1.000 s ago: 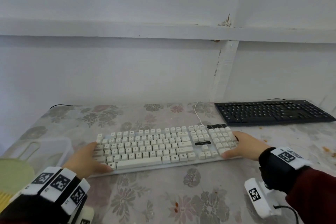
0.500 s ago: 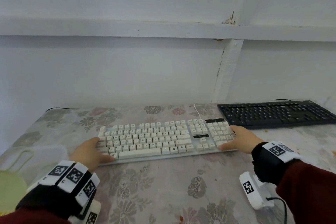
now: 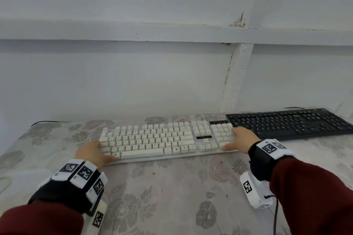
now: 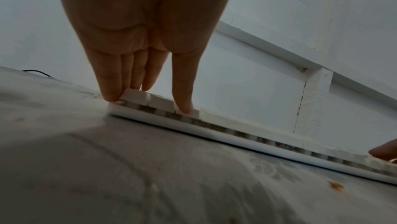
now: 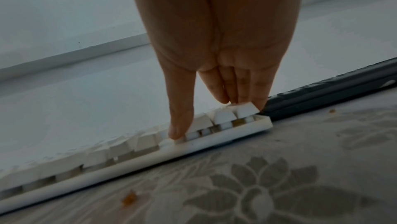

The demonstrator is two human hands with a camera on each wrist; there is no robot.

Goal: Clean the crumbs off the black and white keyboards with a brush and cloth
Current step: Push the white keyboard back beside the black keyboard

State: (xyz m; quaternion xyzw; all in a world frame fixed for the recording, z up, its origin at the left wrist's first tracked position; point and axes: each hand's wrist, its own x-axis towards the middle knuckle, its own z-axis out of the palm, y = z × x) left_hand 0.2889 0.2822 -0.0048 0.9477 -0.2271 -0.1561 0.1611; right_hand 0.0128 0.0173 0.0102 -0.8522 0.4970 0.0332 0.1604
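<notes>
The white keyboard [image 3: 152, 139] lies flat across the middle of the floral table. My left hand [image 3: 91, 150] rests on its left end, fingers straight along the side and thumb on a front-row key [image 4: 150, 78]. At the keyboard's right end, my right hand [image 3: 240, 137] lies the same way [image 5: 214, 83]. The black keyboard [image 3: 286, 122] sits at the back right, its near corner just behind the right hand [image 5: 322, 91]. Brown crumbs show under the white keys [image 5: 237, 122]. No brush or cloth is in view.
Loose crumbs [image 5: 128, 198] [image 3: 153, 173] lie on the tablecloth [image 3: 172, 196] in front of the white keyboard. The white wall [image 3: 152, 82] rises right behind both keyboards. A thin black cable [image 3: 45, 121] runs off the back left corner.
Both hands have slid the white keyboard back and to the right, so its right end now nearly meets the black keyboard. The green thing and clear container at the left have left the view.
</notes>
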